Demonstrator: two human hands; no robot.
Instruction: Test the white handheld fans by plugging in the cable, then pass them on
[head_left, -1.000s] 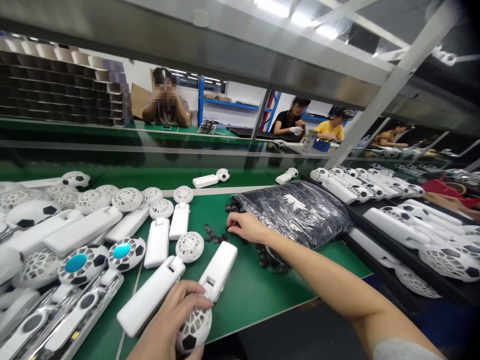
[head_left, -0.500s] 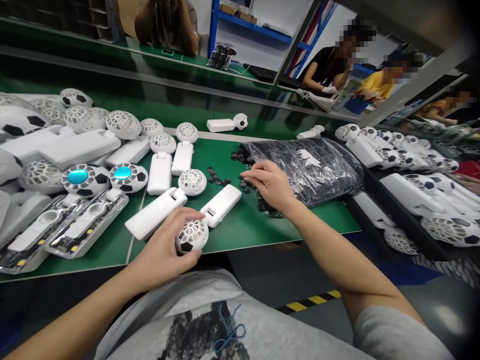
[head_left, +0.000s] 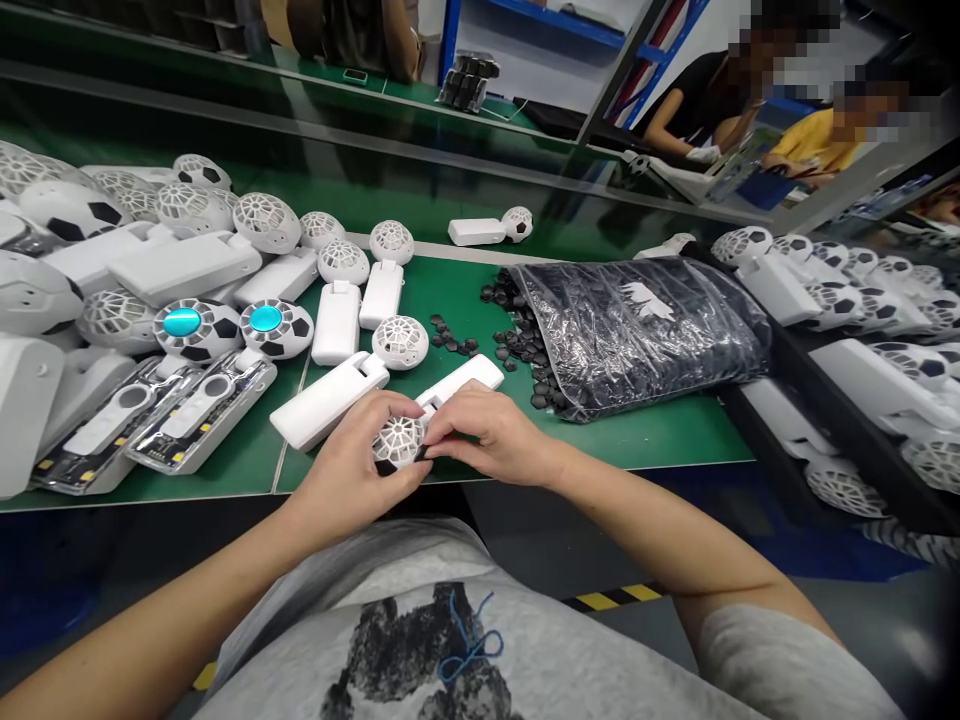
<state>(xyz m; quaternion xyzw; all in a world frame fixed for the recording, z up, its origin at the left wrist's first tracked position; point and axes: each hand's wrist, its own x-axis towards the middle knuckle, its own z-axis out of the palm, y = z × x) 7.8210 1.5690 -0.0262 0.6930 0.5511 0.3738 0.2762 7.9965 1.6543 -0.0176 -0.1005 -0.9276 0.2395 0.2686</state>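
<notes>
My left hand is closed around the round, soccer-ball-patterned head of a white handheld fan, near the table's front edge. Its white grille faces up, and the fan's handle points away to the right. My right hand pinches at the right side of the head, where a small black piece shows by the fingertips; the fingers partly hide it. Beyond my right hand, loose black pieces spill from the mouth of a clear plastic bag.
Similar fans lie at left, many heaped together. Two open handles with bare circuitry lie near the front edge. Black trays of fans stand at right. Other people sit across the bench.
My right hand has moved left from the loose black pieces to the fan head in my left hand. The view has shifted slightly.
</notes>
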